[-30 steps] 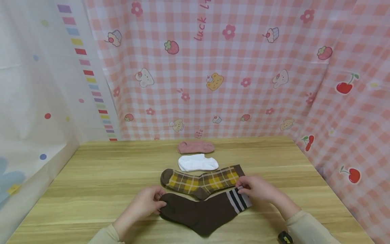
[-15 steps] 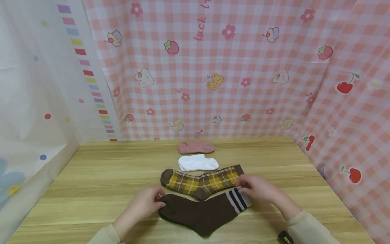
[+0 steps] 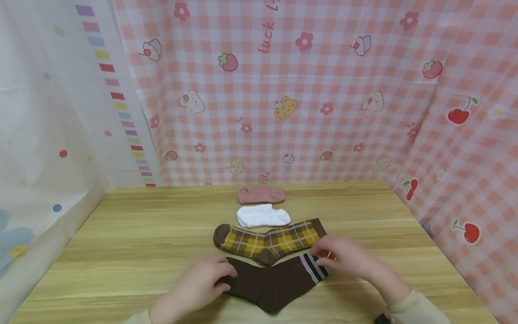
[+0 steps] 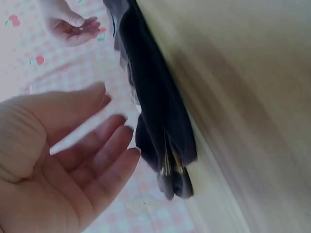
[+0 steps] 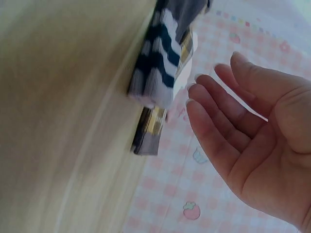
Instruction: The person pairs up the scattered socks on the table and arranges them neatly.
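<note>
Lowest in a column of socks lies a long dark brown sock (image 3: 271,285), its cuff banded in grey and black. My left hand (image 3: 200,281) hovers by its toe end, hiding the tip; in the left wrist view the fingers are relaxed and apart from the cloth. Over the striped cuff is my right hand (image 3: 344,256). The right wrist view shows that hand (image 5: 257,126) with loosely bent fingers and nothing in them, beside the cuff (image 5: 155,63). Just behind lies a brown and yellow plaid sock (image 3: 279,240), heel toward me.
Farther back are a white low-cut sock (image 3: 263,216) and a pink sock (image 3: 260,195). They lie on a wood-grain table (image 3: 133,234). A pink checked curtain (image 3: 251,90) stands behind it. A small dark object (image 3: 382,318) shows beside the right sleeve.
Both hands have come off the brown sock's ends. The left hand has shifted right over the toe; the right has moved slightly. The socks have stayed in place.
</note>
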### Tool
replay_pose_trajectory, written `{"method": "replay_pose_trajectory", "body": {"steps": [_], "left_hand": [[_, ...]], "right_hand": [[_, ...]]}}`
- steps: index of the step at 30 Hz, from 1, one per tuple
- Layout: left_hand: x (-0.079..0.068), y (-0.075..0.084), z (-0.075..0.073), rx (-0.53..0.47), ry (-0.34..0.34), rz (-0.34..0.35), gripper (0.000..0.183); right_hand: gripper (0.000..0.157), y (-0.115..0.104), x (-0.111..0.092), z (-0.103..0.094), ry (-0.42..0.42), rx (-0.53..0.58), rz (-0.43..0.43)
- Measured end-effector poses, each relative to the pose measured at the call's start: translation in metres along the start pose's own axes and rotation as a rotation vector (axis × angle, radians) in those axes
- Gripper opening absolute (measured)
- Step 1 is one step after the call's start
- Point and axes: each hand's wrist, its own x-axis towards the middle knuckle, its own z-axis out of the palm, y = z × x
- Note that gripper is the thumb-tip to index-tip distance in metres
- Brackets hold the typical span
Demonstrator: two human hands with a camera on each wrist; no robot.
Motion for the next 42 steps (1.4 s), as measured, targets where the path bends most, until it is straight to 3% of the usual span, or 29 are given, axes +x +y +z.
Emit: {"method": "replay_pose_trajectory", "body": {"steps": [3,6,13,27,36,42], "left_hand": [[-0.002,0.002,0.004,0.022,-0.044,0.102,0.026],[-0.004,0.004,0.008,0.05,-0.068,0.154,0.026],[-0.009,0.005,0.014,0.106,-0.087,0.185,0.024],[-0.013,-0.004,0.019,0.145,-0.072,0.217,0.024],[-0.017,-0.004,0.017,0.132,-0.108,0.228,0.024],[-0.017,-0.003,0.014,0.111,-0.144,0.224,0.021]], "right_hand": [[0.014,-0.002,-0.003,0.005,-0.006,-0.043,-0.09],[0.014,-0.003,-0.006,0.011,-0.001,-0.091,-0.16],[0.02,0.001,-0.011,0.022,0.003,-0.155,-0.256],[0.02,-0.001,-0.014,0.024,-0.055,-0.159,-0.196],[0.02,-0.006,-0.015,0.024,-0.095,-0.17,-0.114],[0.019,-0.004,-0.018,0.024,-0.099,-0.157,-0.133]]}}
